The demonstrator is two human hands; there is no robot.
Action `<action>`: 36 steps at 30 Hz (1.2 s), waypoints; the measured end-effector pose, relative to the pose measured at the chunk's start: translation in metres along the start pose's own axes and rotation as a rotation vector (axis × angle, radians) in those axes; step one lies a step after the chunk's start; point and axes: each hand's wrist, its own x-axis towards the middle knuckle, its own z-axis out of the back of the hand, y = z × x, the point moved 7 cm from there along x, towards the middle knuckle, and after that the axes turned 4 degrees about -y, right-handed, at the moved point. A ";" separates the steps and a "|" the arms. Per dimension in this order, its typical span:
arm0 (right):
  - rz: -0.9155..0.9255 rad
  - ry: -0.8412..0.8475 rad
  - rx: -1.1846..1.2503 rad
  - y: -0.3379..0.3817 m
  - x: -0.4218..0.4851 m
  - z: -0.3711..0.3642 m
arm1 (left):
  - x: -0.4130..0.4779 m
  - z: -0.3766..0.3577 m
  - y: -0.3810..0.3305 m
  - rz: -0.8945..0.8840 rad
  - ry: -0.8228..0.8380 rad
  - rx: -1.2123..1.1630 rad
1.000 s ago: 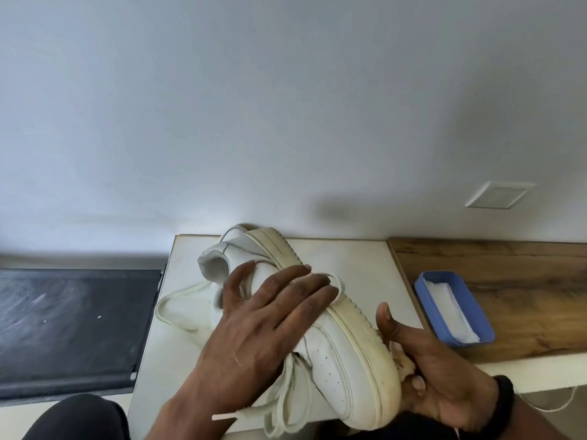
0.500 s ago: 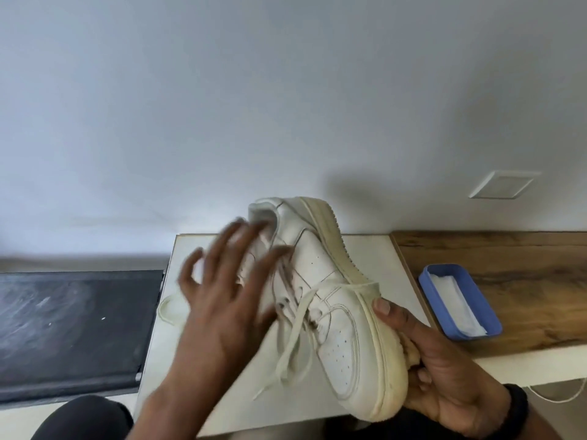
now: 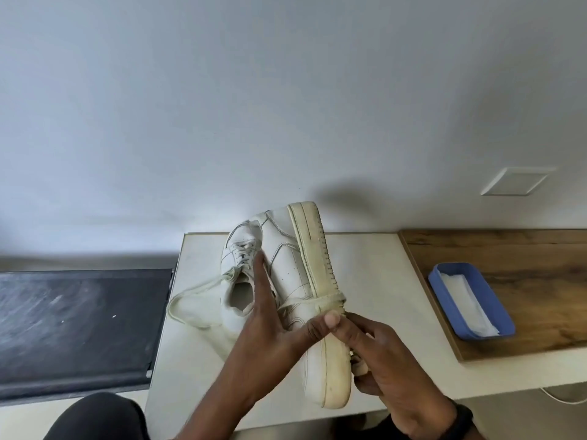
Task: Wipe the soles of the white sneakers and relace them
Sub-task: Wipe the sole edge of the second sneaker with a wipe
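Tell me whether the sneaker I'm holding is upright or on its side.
On its side: the held sneaker has its sole facing right, not down.

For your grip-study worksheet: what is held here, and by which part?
One white sneaker: the right hand grips its sole near the toe, the left hand braces its upper.

A plain pale grey wall (image 3: 286,90) bearing a square white plate (image 3: 515,181) stands behind the white worktop (image 3: 374,281); a brown wooden board (image 3: 508,249) lies right
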 end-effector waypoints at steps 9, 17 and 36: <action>-0.092 -0.095 0.126 -0.024 0.008 0.002 | -0.010 0.015 -0.032 -0.735 -0.337 0.592; -0.156 -0.016 0.257 -0.030 -0.001 -0.002 | 0.014 0.096 0.032 0.178 -0.656 -0.598; 0.002 -0.150 0.131 -0.012 -0.002 0.012 | 0.007 0.014 0.035 0.296 -0.200 -0.475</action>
